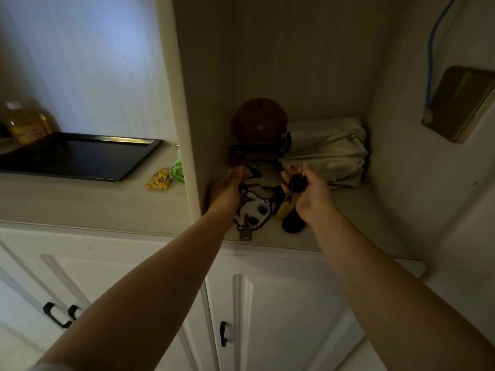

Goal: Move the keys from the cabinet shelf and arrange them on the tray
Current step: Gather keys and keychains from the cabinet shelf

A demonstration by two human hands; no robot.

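- head view: dim cream cabinet shelf [334, 210]; black tray [80, 156] on counter to the left, no keys on it
- right hand [313, 194] clamped on dark key bunch [296, 183]
- left hand [227, 191] closing on cat-charm keys [253, 210], grip unclear
- judged barely started; all transfers left

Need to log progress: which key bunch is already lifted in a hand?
The dark bunch gripped in the right hand. The cat-charm keys by the left hand appear to lie on the shelf.
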